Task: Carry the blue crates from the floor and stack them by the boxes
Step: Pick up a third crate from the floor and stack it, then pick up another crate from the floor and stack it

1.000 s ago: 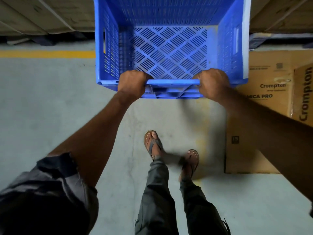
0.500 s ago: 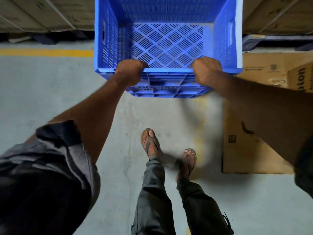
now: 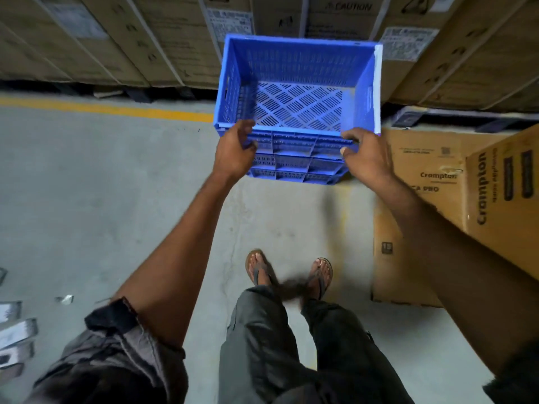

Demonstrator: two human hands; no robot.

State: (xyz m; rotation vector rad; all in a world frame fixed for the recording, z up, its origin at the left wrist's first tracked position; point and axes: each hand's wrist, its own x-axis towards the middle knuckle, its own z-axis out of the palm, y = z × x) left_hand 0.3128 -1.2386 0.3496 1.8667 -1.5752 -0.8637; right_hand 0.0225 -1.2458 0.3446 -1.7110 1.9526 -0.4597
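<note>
An empty blue crate with a slotted floor sits low in front of me, close to the row of big cardboard boxes at the back. My left hand holds the left end of its near rim, fingers over the top and thumb beneath. On the right end of that rim, my right hand grips more loosely. Whether the crate rests on the floor I cannot tell.
A brown Crompton carton lies on the floor just right of the crate, with another carton leaning over it. A yellow line runs along the grey concrete floor. My sandalled feet stand behind the crate. Shiny scraps lie at far left.
The crate has gone down and away from me, toward the boxes. My arms have stretched out and my fingers have loosened on the rim.
</note>
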